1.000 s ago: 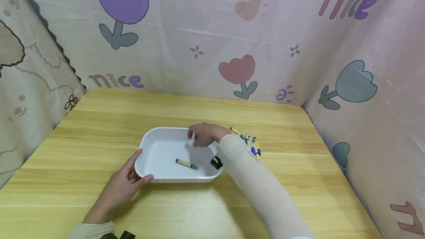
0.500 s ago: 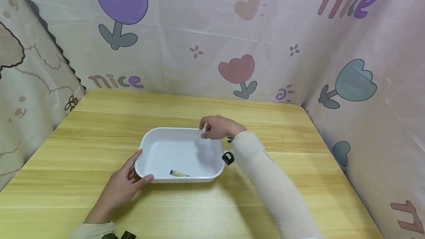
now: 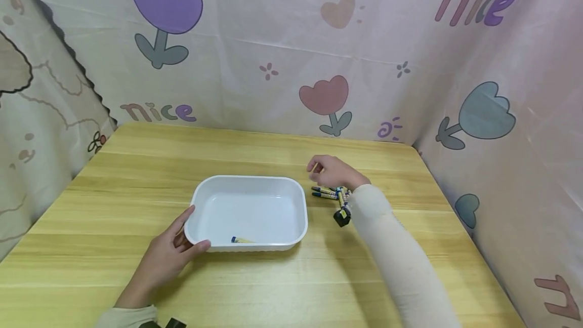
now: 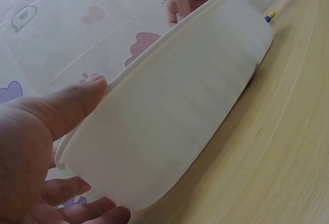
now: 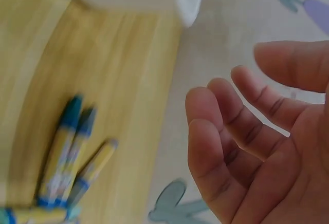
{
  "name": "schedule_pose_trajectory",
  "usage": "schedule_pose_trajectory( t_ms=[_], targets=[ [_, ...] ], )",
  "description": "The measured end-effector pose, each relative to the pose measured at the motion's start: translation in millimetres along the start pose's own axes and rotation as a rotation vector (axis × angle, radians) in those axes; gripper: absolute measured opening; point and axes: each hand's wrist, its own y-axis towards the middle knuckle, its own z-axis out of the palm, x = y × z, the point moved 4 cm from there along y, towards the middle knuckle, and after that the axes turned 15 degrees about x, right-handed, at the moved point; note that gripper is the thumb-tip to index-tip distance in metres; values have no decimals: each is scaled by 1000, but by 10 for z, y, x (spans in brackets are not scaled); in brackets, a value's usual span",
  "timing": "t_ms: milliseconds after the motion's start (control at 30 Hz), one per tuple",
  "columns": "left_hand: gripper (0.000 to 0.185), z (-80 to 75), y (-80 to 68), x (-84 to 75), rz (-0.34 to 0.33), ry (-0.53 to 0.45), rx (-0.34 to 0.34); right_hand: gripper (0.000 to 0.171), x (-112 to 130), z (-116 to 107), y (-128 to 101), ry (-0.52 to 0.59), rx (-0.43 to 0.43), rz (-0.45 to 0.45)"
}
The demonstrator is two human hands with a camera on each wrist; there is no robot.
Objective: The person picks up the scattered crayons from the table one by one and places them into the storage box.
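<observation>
Head view: left hand (image 3: pixel 170 254) grips white tray (image 3: pixel 200 201); right hand (image 3: pixel 334 172), fingers loosely spread, hovers over crayons (image 3: pixel 330 192); best pinch one squarely.

I read the word "nice" twice on the patterned cloth backdrop (image 3: pixel 282 39): once low on the left, just above the table's far edge (image 3: pixel 159 111), in pink, green and purple letters, and once at the upper right (image 3: pixel 475 6), in pink and purple. The crayon wrappers (image 3: pixel 329 191) carry print, but it is too small for me to read.
</observation>
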Motion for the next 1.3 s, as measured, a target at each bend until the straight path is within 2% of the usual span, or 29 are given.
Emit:
schedule_pose_trajectory(
  t_ms=[233,367,567,833,1067,1300],
  targets=[
    [92,8,15,9,-24,5,1,34,-388,-25,-164,184,10,101],
    [91,13,14,17,-25,8,0,37,-578,-41,-253,216,-2,153],
    [91,12,-3,15,-31,16,0,36,-844,-55,-290,176,-10,224],
    [90,25,3,2,-19,6,3,27,-1132,7,-346,142,-6,262],
    [89,18,-13,-15,-23,42,-7,49,-1258,74,-384,166,30,275],
    [89,20,-7,-22,1,39,-8,54,-1292,94,-394,119,52,305]
  ],
)
